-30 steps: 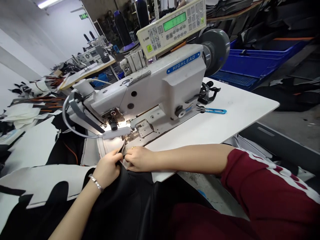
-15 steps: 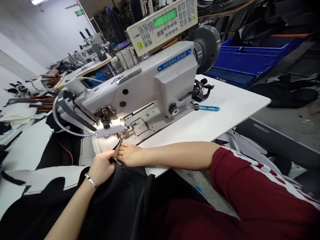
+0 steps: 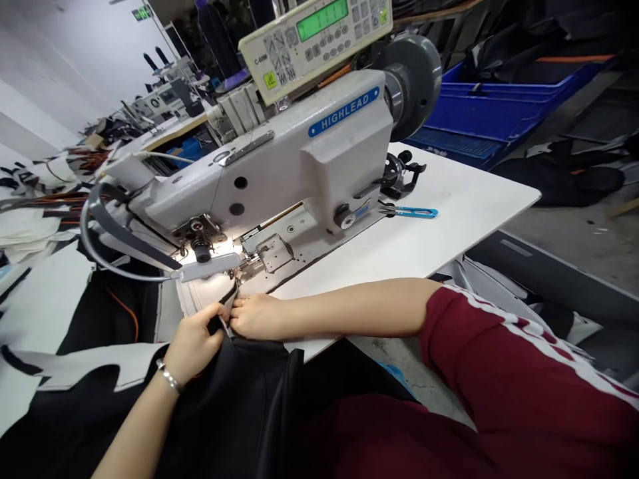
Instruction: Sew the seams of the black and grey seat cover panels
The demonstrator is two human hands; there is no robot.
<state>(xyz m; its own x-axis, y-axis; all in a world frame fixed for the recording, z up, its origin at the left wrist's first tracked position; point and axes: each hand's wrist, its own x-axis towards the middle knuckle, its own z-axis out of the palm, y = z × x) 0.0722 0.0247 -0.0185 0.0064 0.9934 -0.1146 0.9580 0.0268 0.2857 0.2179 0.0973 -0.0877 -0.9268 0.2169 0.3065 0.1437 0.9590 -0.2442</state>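
My left hand [image 3: 196, 340], with a silver bracelet at the wrist, pinches the edge of the black fabric [image 3: 239, 399] just in front of the needle area. My right hand [image 3: 257, 315] lies beside it with fingers pressed on the same seam edge, close to the presser foot [image 3: 234, 266]. The grey HIGHLEAD sewing machine [image 3: 279, 166] stands on the white table [image 3: 449, 219], its lamp lighting the white fabric [image 3: 200, 296] under the needle. The black fabric runs down over my lap.
Blue-handled snips [image 3: 412, 212] lie on the table right of the machine. A control panel [image 3: 314, 36] sits on top of it. Blue crates [image 3: 499, 113] stand behind. Black and white cut pieces [image 3: 60, 359] are piled to the left, with more sewing stations beyond.
Both hands have stayed pinched together on the seam edge in front of the needle. The view has shifted, so machine and hands sit further left and higher in the frame.
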